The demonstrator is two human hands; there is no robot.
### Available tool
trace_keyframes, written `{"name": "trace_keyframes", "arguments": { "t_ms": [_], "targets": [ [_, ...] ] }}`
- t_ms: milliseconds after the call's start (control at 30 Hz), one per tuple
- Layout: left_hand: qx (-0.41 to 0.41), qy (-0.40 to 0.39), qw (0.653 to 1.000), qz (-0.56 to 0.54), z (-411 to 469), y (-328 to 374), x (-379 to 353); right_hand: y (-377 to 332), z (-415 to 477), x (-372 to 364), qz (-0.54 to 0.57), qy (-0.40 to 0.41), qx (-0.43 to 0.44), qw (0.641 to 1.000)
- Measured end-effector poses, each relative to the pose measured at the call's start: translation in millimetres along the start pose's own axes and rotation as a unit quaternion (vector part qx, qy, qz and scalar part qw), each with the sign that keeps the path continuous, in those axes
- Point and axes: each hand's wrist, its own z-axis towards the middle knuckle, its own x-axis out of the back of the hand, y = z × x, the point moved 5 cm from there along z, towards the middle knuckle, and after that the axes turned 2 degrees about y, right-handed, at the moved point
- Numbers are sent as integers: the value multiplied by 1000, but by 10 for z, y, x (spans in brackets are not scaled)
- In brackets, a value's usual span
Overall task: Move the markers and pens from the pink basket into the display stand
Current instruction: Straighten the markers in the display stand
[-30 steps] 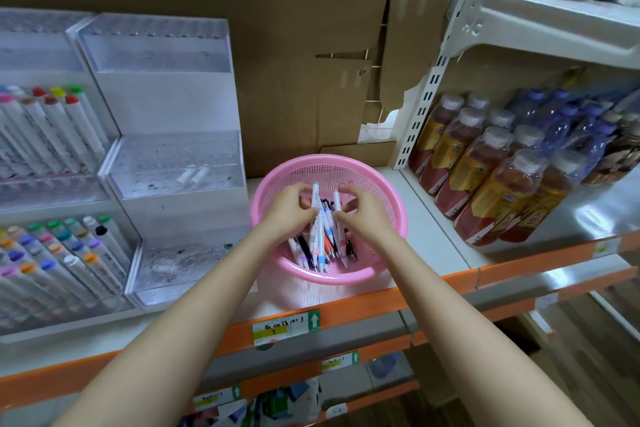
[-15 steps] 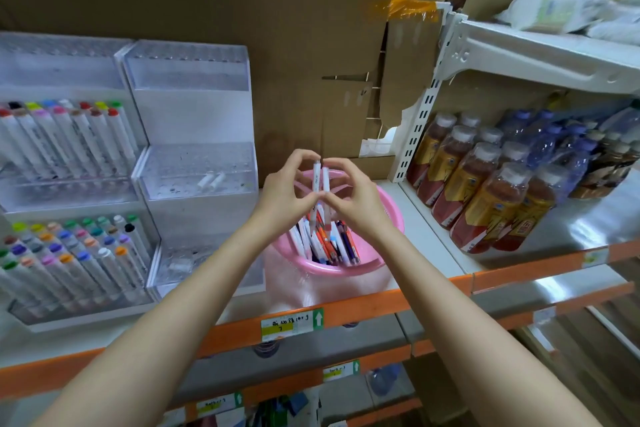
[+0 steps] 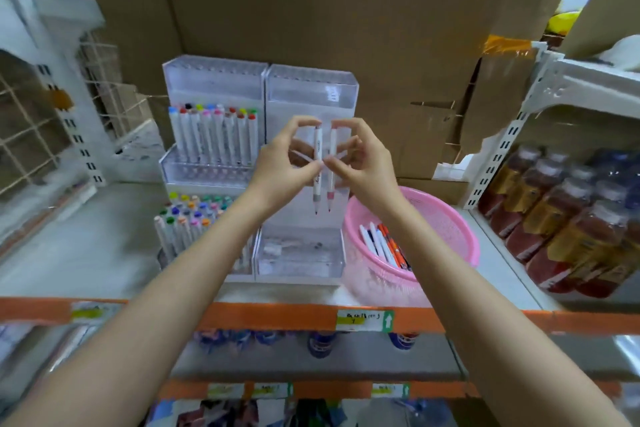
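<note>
My left hand (image 3: 282,163) pinches a white pen with a grey grip (image 3: 317,170), held upright, tip down. Close beside it, my right hand (image 3: 362,163) pinches a white pen with a pink grip (image 3: 331,170) the same way. Both pens hang in front of the clear display stand (image 3: 308,97), above its lowest tier (image 3: 299,253). The pink basket (image 3: 446,229) sits on the shelf to the right of the stand, with several pens (image 3: 384,243) lying in it.
A second clear stand (image 3: 211,80) on the left holds rows of white markers with coloured caps (image 3: 214,135). Bottled drinks (image 3: 561,218) fill the shelf to the right. Cardboard boxes (image 3: 329,17) stand behind. The orange shelf edge (image 3: 270,317) runs across the front.
Both hands have lifted two pens out of the basket and carried them left, in front of the display stand. The view has swung left, so the basket now lies right of my hands.
</note>
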Motion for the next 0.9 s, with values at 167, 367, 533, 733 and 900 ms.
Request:
{"name": "trace_keyframes", "arguments": {
  "t_ms": [167,367,533,733,900],
  "targets": [
    [-6,57,997,57,-9,-76,675,-253,204,-515,12,-17,25,999],
    [-16,117,988,105,98,-277,1431,-481,539,-1064,18,-9,48,999],
    [-47,96,986,126,220,-327,1766,-650,764,-1502,20,-4,63,998],
    [-66,103,983,135,378,-489,2069,-734,914,-1842,-19,50,83,995],
    [-68,86,989,95,452,-683,2164,-716,965,-2045,-52,71,112,990]
  ]
}}
